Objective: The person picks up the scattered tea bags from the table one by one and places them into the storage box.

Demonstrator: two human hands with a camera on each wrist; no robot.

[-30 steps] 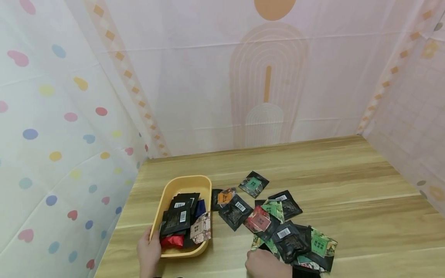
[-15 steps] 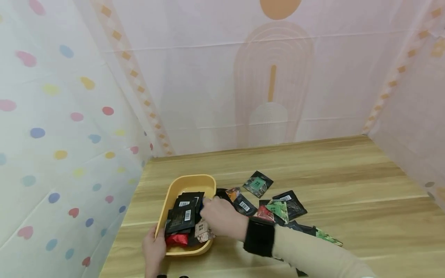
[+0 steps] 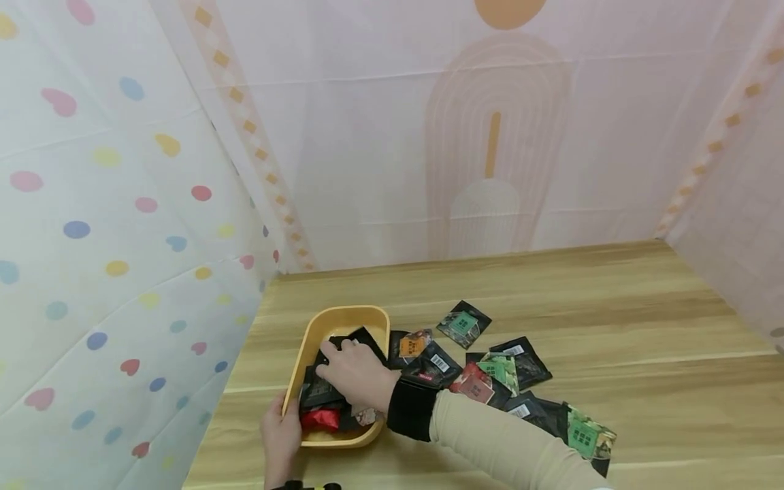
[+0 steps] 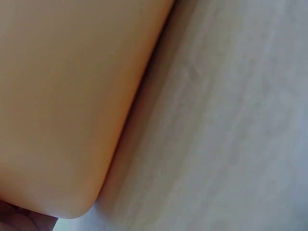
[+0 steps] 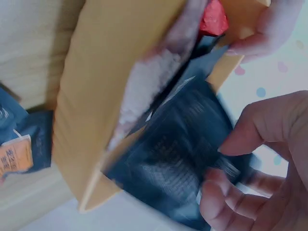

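Booth-like enclosure, home or studio unclear: wood-grain surface [image 3: 612, 299] hemmed by dotted sheet [image 3: 122, 235] at left, pale arch-print sheet [image 3: 367, 150] behind.

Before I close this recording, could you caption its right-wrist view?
Right hand at a motion-blurred black sachet over the yellow tray, left hand gripping its rim.

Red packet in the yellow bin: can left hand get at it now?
Likely yes, but it would have to let go first: the left hand holds the yellow bin by its left wall, near the red packet. Only black packets crowd its far side.
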